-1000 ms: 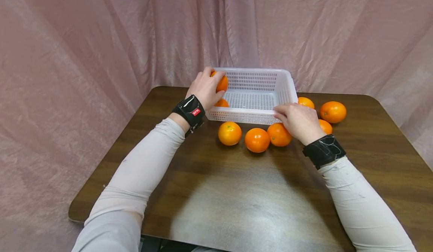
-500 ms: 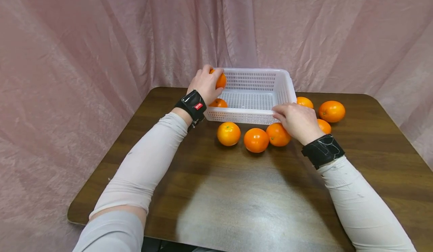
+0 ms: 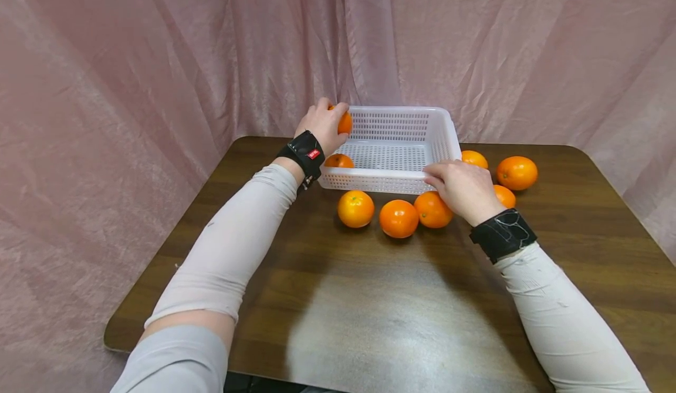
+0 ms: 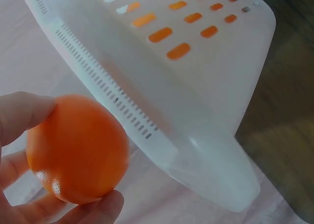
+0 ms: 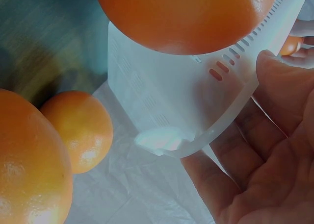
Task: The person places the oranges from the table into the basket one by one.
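My left hand point(image 3: 323, 126) holds an orange point(image 3: 345, 123) over the left end of a white plastic basket point(image 3: 382, 172). In the left wrist view, thumb and fingers wrap round that orange point(image 4: 81, 148), close to the basket's rim. Another orange point(image 3: 339, 161) lies inside the basket at its left end, partly hidden by the front wall. At the front right corner, my right hand point(image 3: 465, 189) grips the rim. The right wrist view has the thumb on one side of the basket wall point(image 5: 162, 96) and fingers on the other.
Three oranges sit in front of the basket, among them a left one point(image 3: 356, 209) and a middle one point(image 3: 399, 219). More lie right of it, including a far orange point(image 3: 517, 173). Behind the wooden table point(image 3: 348, 322) hangs a pink curtain point(image 3: 296, 41).
The left hand has risen slightly and moved back with its orange, uncovering more of the orange in the basket. My right hand keeps its hold on the rim.
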The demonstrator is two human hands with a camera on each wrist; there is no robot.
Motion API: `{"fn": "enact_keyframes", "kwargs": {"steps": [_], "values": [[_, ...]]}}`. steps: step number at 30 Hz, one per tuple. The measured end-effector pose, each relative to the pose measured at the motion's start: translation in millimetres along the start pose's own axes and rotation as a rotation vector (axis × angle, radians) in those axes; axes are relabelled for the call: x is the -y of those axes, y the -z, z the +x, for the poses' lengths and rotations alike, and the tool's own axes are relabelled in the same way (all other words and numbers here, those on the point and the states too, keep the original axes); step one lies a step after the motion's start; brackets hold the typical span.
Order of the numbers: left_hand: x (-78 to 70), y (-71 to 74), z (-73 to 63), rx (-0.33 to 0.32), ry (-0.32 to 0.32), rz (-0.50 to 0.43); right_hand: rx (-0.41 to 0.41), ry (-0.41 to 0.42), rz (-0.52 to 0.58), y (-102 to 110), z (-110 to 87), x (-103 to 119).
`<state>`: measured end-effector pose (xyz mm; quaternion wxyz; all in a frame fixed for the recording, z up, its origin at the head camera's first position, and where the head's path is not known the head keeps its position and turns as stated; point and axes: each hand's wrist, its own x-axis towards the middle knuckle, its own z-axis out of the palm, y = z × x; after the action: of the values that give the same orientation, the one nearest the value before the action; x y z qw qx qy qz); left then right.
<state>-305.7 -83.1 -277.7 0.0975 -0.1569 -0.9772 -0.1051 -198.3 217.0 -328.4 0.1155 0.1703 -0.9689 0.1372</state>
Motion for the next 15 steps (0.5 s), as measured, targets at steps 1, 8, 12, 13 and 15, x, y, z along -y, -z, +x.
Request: {"fn": "enact_keyframes", "kwargs": {"steps": [1, 8, 12, 13, 15], "values": [[0.0, 0.1, 1.4, 0.006, 0.003, -0.002, 0.001, 0.0, 0.0, 0.5, 0.4, 0.0], [2.3, -2.5, 12.2, 0.057, 0.017, 0.01, -0.029, 0.022, -0.002, 1.7, 0.2, -1.1], [5.1, -8.5, 17.6, 0.097, 0.039, -0.001, -0.033, 0.026, -0.009, 0.1, -1.7, -1.5], [5.8, -10.1, 18.9, 0.103, 0.044, -0.006, -0.026, 0.023, -0.01, -0.3, -2.0, -1.3], [7.6, -13.3, 22.5, 0.11, 0.047, -0.006, -0.015, 0.016, -0.015, -0.8, -2.1, -1.1]]}}
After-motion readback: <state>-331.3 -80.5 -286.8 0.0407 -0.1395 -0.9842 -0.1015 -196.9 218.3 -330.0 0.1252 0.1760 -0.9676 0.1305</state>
